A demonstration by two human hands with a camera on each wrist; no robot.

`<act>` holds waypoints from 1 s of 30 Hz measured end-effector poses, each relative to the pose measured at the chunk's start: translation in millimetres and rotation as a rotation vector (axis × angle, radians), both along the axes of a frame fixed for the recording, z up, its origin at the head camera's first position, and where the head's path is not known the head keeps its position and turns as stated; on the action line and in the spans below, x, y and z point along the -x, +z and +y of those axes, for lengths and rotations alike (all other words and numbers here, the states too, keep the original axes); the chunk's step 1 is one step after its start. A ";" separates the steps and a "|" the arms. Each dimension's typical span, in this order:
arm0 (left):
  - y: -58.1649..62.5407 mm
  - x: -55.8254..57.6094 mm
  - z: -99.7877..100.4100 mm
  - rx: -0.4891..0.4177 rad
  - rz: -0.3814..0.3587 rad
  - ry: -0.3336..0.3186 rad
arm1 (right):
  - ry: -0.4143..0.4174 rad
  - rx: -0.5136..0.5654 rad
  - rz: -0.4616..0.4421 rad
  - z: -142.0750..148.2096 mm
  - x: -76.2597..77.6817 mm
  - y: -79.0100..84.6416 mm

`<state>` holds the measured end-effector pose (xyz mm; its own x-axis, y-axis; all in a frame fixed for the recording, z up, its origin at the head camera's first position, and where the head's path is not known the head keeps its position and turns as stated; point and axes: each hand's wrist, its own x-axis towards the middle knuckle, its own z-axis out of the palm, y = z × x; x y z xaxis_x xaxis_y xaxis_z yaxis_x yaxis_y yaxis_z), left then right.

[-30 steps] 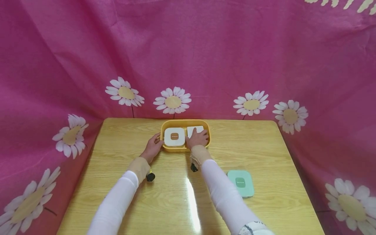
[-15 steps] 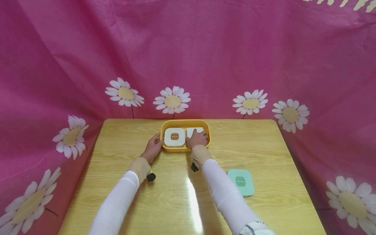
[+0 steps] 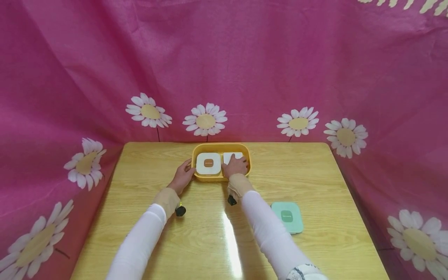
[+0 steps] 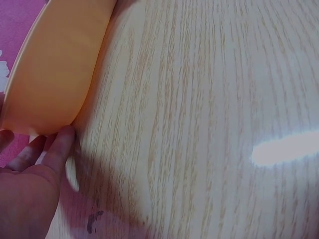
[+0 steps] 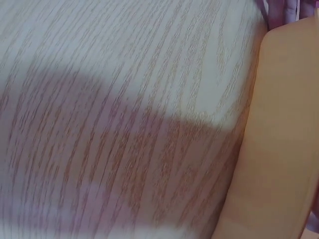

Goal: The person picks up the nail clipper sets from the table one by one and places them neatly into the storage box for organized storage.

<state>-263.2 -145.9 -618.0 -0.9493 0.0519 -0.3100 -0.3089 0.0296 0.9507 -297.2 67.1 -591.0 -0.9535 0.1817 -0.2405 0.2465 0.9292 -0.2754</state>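
Note:
Near the back edge of the table stands a yellow, oblong lunch box (image 3: 218, 178), its inside parted into two by a divider. In its left half sits a square white-lidded container (image 3: 200, 167) with a brown label. My left hand (image 3: 182, 176) grips the box's left end, fingertips low on the outer wall (image 4: 55, 74) and thumb near the rim. My right hand (image 3: 235, 167) reaches into the right half, gripping a second white-topped container (image 3: 227, 156) from above. That hand covers most of it. The right wrist view is mostly table and the box's front wall (image 5: 279, 134).
A mint-green square container (image 3: 295, 223) with a darker green label lies to the right, beside my right forearm. The wooden table (image 3: 315, 175) ends at a pink flowered cloth (image 3: 245, 77) at the back and sides. A light reflection streaks the middle of the tabletop.
My right hand has shifted barely, and less of the white top shows past its fingers than a second ago. The left hand and the box stay in place.

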 end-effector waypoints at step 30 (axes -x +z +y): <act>0.9 0.4 0.0 0.013 -0.014 0.006 | 0.342 0.265 0.301 38.8 -30.0 37.2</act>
<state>-263.7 -145.9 -617.1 -0.9451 0.0423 -0.3240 -0.3224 0.0403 0.9458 -267.2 105.9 -553.7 -0.9816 -0.1818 0.0578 -0.1848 0.8316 -0.5237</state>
